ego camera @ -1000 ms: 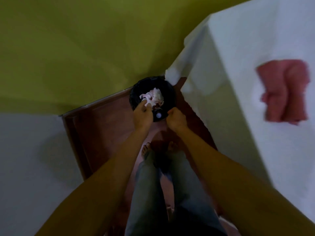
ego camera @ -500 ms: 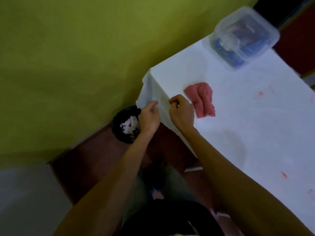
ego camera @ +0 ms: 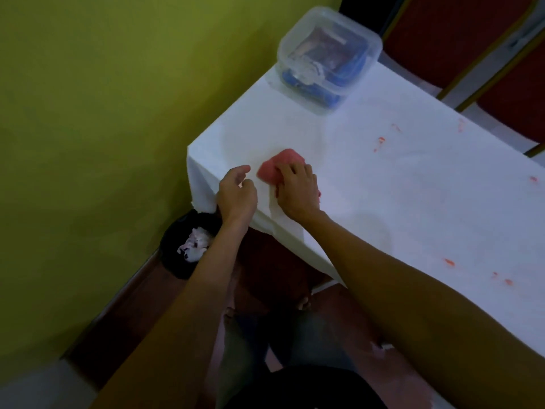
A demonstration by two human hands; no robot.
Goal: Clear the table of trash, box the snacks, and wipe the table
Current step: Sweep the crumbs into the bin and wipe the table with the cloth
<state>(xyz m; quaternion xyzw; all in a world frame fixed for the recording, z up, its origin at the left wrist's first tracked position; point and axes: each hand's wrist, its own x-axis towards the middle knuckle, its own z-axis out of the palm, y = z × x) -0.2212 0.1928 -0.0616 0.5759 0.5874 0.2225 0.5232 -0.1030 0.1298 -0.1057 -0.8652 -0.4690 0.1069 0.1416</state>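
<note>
Bench (ego camera: 383,202) under a white cover (ego camera: 224,149) that drapes over the near corner. On my feed I see a pink cloth (ego camera: 283,162) lying bunched on the surface close to that corner. A clear box (ego camera: 327,57), lid on, sits at the far corner, well apart from the cloth; blue packets (ego camera: 317,91) show through its walls. Red smears (ego camera: 380,141) dot the cover in the far middle, with more toward the right edge. Below, the floor (ego camera: 141,305) is dark brown wood. A black bin (ego camera: 177,267) stands on it just beside the bench corner, against the green wall (ego camera: 88,113), with crumpled white paper (ego camera: 194,246) inside.
</note>
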